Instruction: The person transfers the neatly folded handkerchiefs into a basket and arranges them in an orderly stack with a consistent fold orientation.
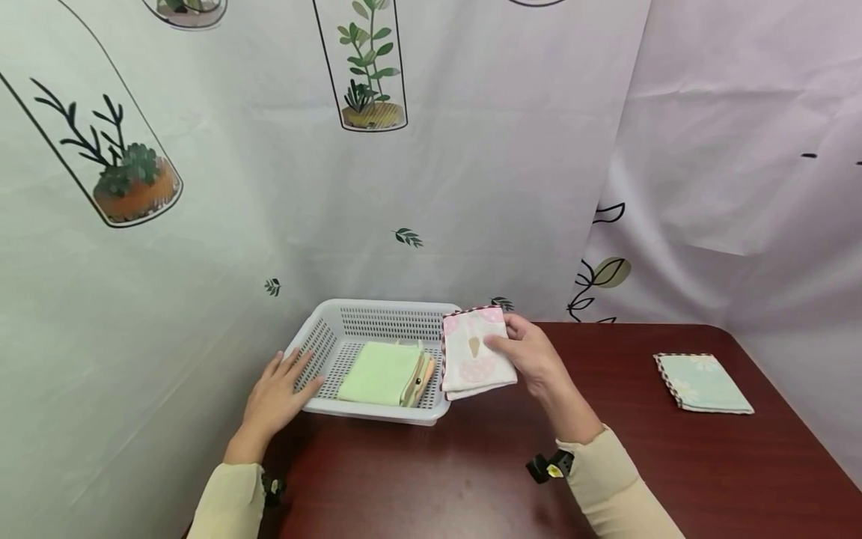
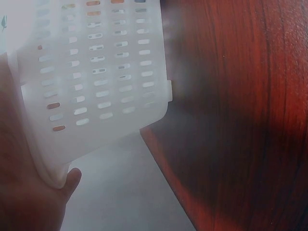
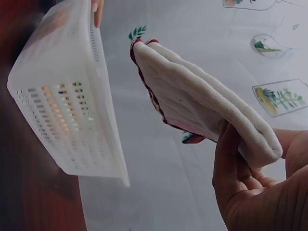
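Observation:
In the head view my right hand (image 1: 539,359) holds up a folded pink and white washcloth (image 1: 474,355) with a dark checked edge, its thumb on the front face. The right wrist view shows the folded layers of this washcloth (image 3: 202,91) between thumb and fingers. It overlaps the right rim of a white plastic basket (image 1: 323,406) in the head view. My left hand (image 1: 272,400) rests on the basket's left rim with its fingers spread. Inside the basket lies a folded light green cloth (image 1: 380,372), with an orange-edged cloth (image 1: 426,372) partly hidden beside it.
Another folded washcloth, pale green with a checked edge (image 1: 705,383), lies at the right of the dark red table (image 1: 431,479). A white printed curtain (image 1: 471,187) stands behind and to the left of the basket, close to it.

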Demonstrator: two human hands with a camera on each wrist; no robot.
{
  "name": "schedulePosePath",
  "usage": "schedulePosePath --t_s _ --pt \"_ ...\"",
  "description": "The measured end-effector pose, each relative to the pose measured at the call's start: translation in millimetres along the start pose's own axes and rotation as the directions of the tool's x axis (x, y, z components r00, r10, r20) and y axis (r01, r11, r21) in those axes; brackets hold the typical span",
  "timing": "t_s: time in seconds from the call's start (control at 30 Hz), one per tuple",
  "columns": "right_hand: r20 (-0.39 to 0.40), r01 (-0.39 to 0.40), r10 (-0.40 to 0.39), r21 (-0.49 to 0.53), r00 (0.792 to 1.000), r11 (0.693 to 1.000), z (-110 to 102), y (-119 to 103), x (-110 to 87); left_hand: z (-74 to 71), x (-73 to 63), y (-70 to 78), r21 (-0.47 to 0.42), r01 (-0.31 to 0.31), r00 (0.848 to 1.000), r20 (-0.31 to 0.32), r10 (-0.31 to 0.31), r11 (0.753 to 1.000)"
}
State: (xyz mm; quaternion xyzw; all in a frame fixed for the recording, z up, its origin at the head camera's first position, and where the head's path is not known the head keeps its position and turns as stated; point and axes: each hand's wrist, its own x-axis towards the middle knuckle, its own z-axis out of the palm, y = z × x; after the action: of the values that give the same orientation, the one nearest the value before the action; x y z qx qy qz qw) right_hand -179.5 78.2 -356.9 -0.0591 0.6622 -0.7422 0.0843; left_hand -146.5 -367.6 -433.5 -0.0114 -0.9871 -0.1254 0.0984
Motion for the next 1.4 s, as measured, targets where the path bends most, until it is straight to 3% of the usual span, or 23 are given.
schedulePosePath --t_s 0.5,1.4 --pt "-0.008 -0.017 0.018 0.120 1.000 0.993 29 10 13.1 0.7 0.8 -0.3 0.009 -0.006 1.000 -0.006 0.006 1.000" --pt "-0.018 -0.067 0.071 0.174 0.997 0.983 85 29 38.7 1.2 1.4 -0.7 0.008 -0.007 1.000 -0.020 0.007 1.000"
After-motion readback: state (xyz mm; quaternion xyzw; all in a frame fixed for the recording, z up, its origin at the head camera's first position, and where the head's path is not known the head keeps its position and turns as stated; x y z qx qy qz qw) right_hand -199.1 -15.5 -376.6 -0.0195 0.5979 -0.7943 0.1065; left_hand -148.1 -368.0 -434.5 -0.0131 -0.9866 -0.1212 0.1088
